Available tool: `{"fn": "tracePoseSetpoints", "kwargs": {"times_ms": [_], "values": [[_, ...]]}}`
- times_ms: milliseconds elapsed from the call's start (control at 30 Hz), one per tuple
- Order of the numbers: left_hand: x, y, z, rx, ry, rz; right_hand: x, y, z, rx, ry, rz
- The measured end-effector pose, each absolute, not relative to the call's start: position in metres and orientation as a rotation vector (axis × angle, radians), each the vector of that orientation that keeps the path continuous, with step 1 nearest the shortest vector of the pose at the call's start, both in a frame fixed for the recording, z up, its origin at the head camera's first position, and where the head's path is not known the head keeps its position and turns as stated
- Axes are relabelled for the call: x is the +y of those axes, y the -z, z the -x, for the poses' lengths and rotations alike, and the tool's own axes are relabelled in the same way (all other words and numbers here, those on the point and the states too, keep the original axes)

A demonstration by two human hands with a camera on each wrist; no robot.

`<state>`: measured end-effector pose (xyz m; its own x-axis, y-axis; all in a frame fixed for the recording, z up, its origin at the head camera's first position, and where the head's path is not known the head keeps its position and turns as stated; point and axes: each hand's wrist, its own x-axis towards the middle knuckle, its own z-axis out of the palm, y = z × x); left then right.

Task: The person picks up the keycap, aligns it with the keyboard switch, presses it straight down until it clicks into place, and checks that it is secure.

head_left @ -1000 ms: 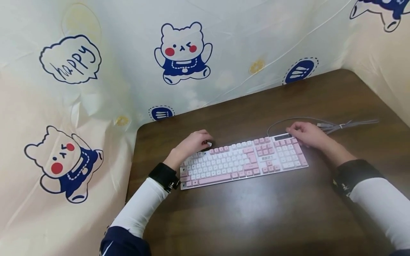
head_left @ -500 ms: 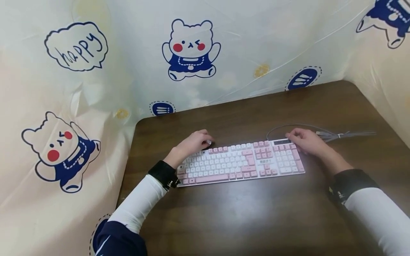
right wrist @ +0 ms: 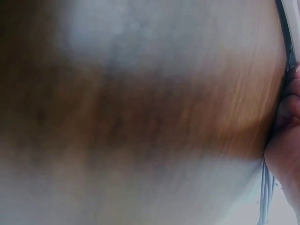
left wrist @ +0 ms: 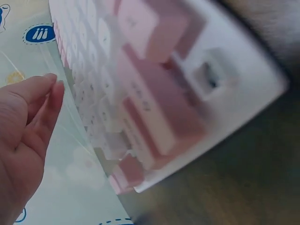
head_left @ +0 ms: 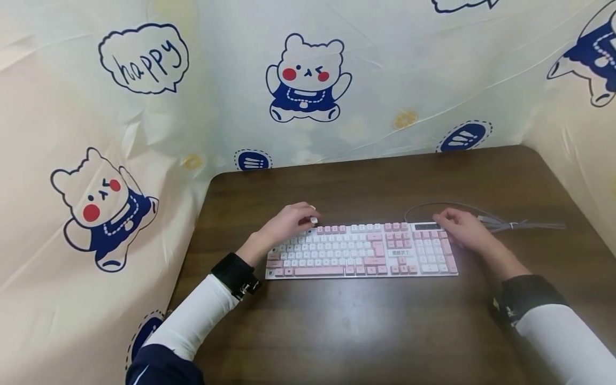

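A pink and white keyboard (head_left: 361, 251) lies across the brown table (head_left: 366, 326). My left hand (head_left: 310, 218) sits at its far left corner and pinches a small white keycap (head_left: 314, 220) at the fingertips. In the left wrist view the keyboard (left wrist: 154, 108) is close and blurred, with a bare key socket (left wrist: 206, 75) at its corner; my left hand (left wrist: 47, 93) shows beside it and the keycap is hidden. My right hand (head_left: 445, 219) rests on the far right corner, above the number pad. The right wrist view is a blur of table with my fingers (right wrist: 287, 112) at its edge.
A grey cable (head_left: 510, 224) loops from the keyboard's back and runs off to the right. A cream curtain (head_left: 144, 160) printed with bears walls in the table at the back and both sides. Bare table surface lies between the keyboard and me.
The head view has tilted and shifted, so the keyboard now looks level. Both hands stay at the same corners of the keyboard, the left still pinching the keycap.
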<state>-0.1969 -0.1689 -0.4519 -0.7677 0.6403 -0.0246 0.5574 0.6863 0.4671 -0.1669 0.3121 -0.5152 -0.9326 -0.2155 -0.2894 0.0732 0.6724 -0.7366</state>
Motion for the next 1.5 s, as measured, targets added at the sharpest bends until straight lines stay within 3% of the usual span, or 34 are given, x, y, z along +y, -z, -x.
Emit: {"fn": "tracePoseSetpoints", "kwargs": {"times_ms": [700, 1100, 1500], "values": [[-0.176, 0.459, 0.189, 2.832, -0.636, -0.951, 0.313, 0.523, 0.162, 2.528, 1.159, 0.071], [-0.185, 0.469, 0.195, 2.687, -0.823, -0.687, 0.311, 0.523, 0.164, 2.536, 1.145, 0.079], [-0.175, 0.461, 0.189, 2.756, -0.658, -0.730, 0.312, 0.519, 0.169, 2.547, 1.136, 0.075]]}}
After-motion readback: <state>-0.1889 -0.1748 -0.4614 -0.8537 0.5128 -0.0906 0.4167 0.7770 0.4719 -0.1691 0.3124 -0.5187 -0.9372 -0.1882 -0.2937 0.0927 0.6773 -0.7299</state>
